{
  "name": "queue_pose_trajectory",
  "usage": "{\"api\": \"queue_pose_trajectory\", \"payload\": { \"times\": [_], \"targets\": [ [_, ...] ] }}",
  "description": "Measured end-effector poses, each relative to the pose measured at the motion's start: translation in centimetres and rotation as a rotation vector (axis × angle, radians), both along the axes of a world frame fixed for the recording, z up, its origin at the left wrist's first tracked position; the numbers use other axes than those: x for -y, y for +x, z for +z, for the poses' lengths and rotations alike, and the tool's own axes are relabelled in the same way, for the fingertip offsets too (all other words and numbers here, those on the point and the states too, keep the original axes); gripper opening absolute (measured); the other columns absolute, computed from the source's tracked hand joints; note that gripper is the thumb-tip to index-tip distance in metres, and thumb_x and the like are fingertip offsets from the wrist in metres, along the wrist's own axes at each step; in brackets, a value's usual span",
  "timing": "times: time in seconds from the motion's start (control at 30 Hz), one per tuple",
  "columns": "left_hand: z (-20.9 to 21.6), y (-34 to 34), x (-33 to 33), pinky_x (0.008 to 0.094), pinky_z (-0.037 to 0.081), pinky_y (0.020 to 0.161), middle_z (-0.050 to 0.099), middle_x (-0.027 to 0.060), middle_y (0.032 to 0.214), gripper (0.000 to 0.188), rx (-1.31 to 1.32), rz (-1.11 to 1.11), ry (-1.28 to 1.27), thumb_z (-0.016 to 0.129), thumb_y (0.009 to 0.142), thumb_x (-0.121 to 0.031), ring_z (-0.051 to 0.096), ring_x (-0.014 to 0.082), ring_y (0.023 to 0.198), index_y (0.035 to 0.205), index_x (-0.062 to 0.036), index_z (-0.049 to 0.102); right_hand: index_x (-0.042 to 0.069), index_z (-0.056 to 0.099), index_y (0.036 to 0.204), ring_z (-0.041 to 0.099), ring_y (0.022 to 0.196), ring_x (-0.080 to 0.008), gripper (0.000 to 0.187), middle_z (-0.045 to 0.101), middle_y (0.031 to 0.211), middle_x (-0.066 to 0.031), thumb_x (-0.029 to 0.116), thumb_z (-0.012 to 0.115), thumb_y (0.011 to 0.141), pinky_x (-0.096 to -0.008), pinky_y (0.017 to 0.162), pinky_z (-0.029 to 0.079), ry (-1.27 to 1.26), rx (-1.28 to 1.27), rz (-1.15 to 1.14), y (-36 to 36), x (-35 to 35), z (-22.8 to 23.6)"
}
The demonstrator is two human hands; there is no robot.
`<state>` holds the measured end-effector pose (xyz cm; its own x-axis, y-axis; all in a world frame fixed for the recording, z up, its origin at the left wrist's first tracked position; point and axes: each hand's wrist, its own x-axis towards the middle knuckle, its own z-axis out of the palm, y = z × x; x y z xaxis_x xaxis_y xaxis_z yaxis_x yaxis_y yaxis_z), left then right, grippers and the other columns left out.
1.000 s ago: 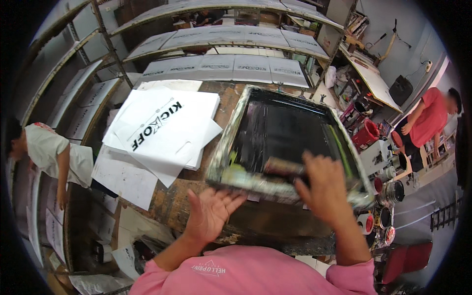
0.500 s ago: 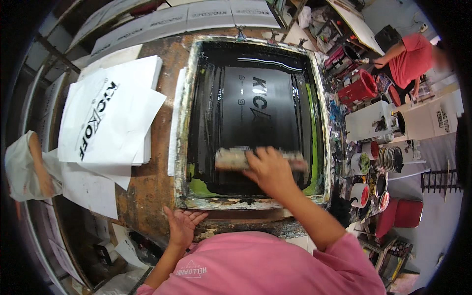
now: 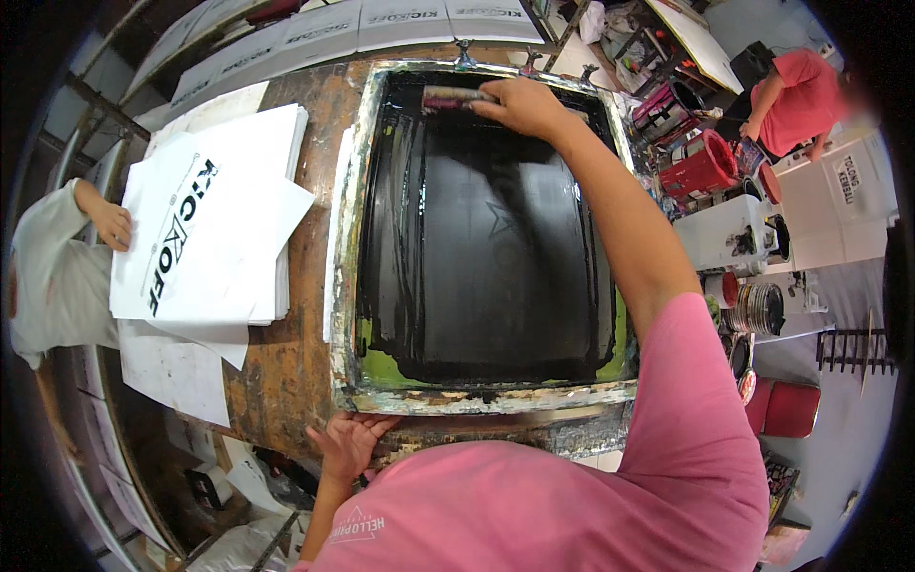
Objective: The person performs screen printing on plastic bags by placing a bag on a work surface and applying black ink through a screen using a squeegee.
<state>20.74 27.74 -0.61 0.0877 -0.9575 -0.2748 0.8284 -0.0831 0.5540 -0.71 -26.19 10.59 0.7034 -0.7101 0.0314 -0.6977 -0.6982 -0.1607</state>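
Note:
In front of me lies a screen printing frame with black ink smeared over its mesh and green strips along its sides. My right hand reaches to the far end and is closed on a wooden-handled squeegee, which rests in the ink there. Faint lettering shows through the inked mesh. At the frame's near left corner, my left hand is open, palm up, its fingertips just at or under the frame's edge.
Left of the frame, printed white sheets lie stacked on the worn wooden table. A co-worker's hand touches the stack. Hinge clamps hold the frame's far side. Paint buckets stand at right, near a person in red.
My right hand has carried the squeegee from the near part of the screen to its far end. The co-worker's hand has come onto the paper stack. My left hand stays at the corner.

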Motion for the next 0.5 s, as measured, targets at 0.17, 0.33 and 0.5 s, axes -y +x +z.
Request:
{"api": "queue_pose_trajectory", "payload": {
  "times": [0.17, 0.33, 0.5],
  "targets": [
    [0.5, 0.6, 0.7, 0.0632, 0.035, 0.115, 0.057, 0.0267, 0.14, 0.104, -0.029, -0.105, -0.112, 0.032, 0.087, -0.087, 0.053, 0.0412, 0.133, 0.139, -0.0003, 0.055, 0.012, 0.067, 0.099, 0.07, 0.091, -0.0356, 0.044, 0.071, 0.093, -0.0121, 0.055, 0.058, 0.094, -0.0502, 0.073, 0.055, -0.328, 0.137, -0.026, -1.0, -2.0, -4.4],
    [0.4, 0.6, 0.8, 0.064, 0.033, 0.116, 0.059, 0.0266, 0.138, 0.101, -0.018, -0.126, -0.158, 0.032, 0.088, -0.086, 0.052, 0.0429, 0.134, 0.137, -0.0018, 0.058, 0.011, 0.062, 0.1, 0.068, 0.089, -0.0333, 0.035, 0.067, 0.092, -0.0114, 0.046, 0.064, 0.093, -0.0487, 0.072, 0.054, -0.246, 0.074, -0.031, -1.8, -14.9, -2.8],
    [0.6, 0.6, 1.3, 0.0645, 0.03, 0.117, 0.058, 0.0264, 0.14, 0.094, -0.033, -0.146, -0.216, 0.032, 0.09, -0.083, 0.05, 0.0442, 0.135, 0.137, -0.0069, 0.06, 0.008, 0.056, 0.104, 0.067, 0.083, -0.0325, 0.039, 0.064, 0.088, -0.0119, 0.042, 0.069, 0.09, -0.0438, 0.066, 0.056, -0.097, 0.051, -0.072, -4.9, -32.0, 0.3]
  ]
}}
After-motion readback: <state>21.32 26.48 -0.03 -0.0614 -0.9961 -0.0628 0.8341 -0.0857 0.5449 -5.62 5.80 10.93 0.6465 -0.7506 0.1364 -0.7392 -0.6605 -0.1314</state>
